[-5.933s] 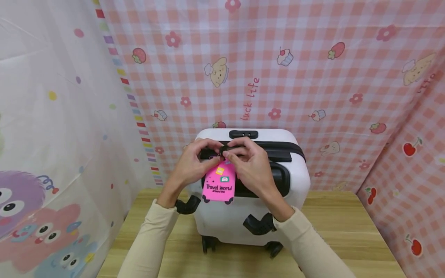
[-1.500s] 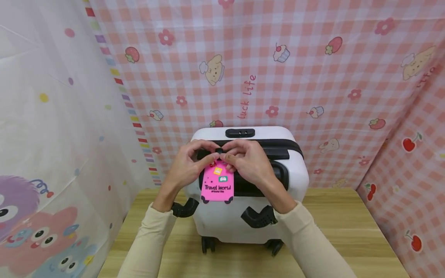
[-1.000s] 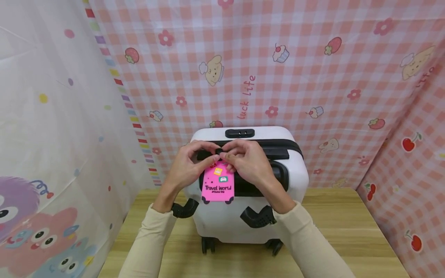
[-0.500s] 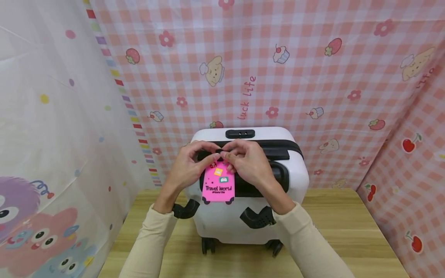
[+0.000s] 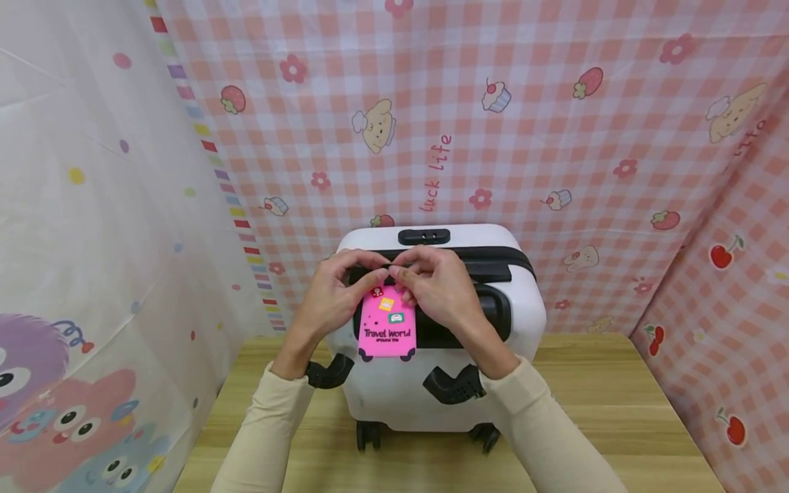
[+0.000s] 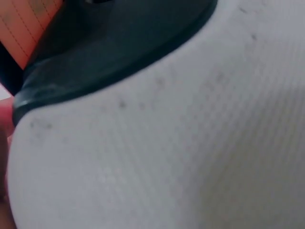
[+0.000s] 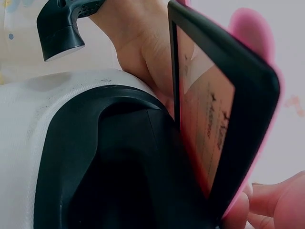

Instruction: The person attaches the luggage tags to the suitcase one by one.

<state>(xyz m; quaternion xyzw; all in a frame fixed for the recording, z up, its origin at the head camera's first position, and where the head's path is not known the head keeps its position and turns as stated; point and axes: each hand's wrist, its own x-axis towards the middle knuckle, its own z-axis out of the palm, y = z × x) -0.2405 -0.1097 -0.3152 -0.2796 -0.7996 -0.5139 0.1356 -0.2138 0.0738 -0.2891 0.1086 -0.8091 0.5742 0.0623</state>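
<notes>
A pink luggage tag (image 5: 387,322) printed "Travel World" hangs in front of the side handle (image 5: 493,274) of a white suitcase (image 5: 413,397). My left hand (image 5: 333,291) and right hand (image 5: 446,291) meet at its top, where thumbs and index fingers pinch its black strap (image 5: 390,268). Most of that strap is hidden by the fingertips. In the right wrist view, the tag's back (image 7: 205,109) has a black frame around a name-and-address card. The left wrist view is mostly white suitcase shell (image 6: 143,157), with blurred fingers at the left edge.
The suitcase stands on its black wheels (image 5: 368,434) on a wood-grain table (image 5: 592,397). A black combination lock (image 5: 424,237) sits on its top edge. A pink checked cloth (image 5: 524,150) hangs behind, with a white cartoon-print cloth (image 5: 123,226) to the left.
Since 5.9 s ago the right hand's grip has shifted at the strap. The black strap bit standing between the fingertips 1.5 s ago now barely shows. The tag has hardly moved.
</notes>
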